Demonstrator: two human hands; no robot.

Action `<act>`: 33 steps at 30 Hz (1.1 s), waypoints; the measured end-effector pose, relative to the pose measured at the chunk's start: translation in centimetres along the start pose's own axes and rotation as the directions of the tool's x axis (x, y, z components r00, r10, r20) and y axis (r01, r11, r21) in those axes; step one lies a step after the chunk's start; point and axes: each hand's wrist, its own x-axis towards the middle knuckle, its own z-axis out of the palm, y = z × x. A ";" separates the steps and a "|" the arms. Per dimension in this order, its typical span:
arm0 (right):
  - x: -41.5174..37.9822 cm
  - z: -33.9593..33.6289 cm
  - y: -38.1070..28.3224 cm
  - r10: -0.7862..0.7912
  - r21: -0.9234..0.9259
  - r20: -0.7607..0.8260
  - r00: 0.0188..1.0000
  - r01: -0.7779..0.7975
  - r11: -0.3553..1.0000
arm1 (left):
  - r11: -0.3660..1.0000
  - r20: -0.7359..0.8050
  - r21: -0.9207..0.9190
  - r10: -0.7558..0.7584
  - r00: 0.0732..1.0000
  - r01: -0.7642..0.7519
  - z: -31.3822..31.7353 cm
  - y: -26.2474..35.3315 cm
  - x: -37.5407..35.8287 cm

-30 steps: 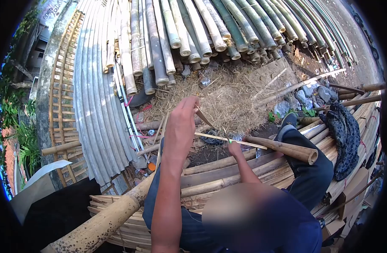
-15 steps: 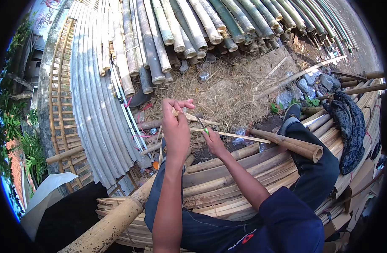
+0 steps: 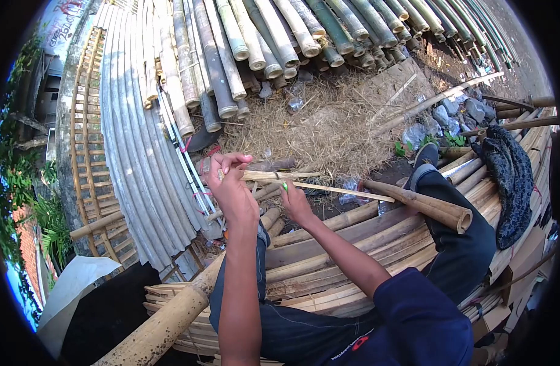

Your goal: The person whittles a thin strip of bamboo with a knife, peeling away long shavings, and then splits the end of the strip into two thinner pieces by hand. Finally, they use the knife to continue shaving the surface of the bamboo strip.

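Observation:
My left hand (image 3: 233, 194) is closed around the near end of a thin, pale bamboo strip (image 3: 347, 191), in front of my left knee. The strip slants off to the right, past my other hand. A second pale length of bamboo (image 3: 261, 175) also extends from my left fingers. My right hand (image 3: 299, 205) grips a small knife (image 3: 285, 186) by its bright green handle. Its blade lies close to the bamboo between my hands; whether it touches is too small to tell.
Beneath my legs lie split bamboo lengths (image 3: 328, 268). A thick bamboo pole (image 3: 164, 317) slopes at lower left, and a shorter bamboo tube (image 3: 423, 207) rests by my right leg. Stacked bamboo poles (image 3: 280, 43), corrugated sheeting (image 3: 139, 152) and a dark patterned cloth (image 3: 507, 183) surround the shavings-covered ground.
Both hands have shifted left, the left one also slightly down. The bamboo strip now shows more of its length between them. My hold on the strip and the knife stays the same.

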 end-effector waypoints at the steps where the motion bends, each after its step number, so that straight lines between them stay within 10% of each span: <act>1: -0.4 0.7 2.3 0.185 -0.107 0.013 0.983 -0.182 0.977 | 1.000 -0.002 0.001 -0.001 1.000 0.001 -0.2 -0.5 -0.2; 3: -0.5 0.2 5.1 0.387 -0.296 0.032 0.922 -0.361 0.884 | 0.998 -0.036 0.057 0.024 0.999 -0.022 -0.1 -1.5 -0.7; 12: 0.2 -0.8 -1.3 0.113 -0.019 0.017 0.993 -0.113 0.993 | 0.919 0.158 0.310 0.201 0.967 -0.242 -0.6 -0.1 -0.2; 17: -1.9 0.1 4.8 0.366 -0.353 0.051 0.929 -0.326 0.877 | 0.992 -0.046 -0.026 0.120 0.992 -0.121 -0.2 -1.1 -0.8; 26: -2.3 0.0 -0.5 0.148 0.003 0.016 0.989 -0.148 0.989 | 0.994 -0.141 -0.017 0.107 0.984 -0.110 0.9 -1.0 -0.2; 33: -0.4 2.3 10.3 0.548 -0.270 -0.039 0.836 -0.537 0.799 | 0.995 -0.075 0.062 0.081 0.994 -0.076 2.3 -0.7 -1.4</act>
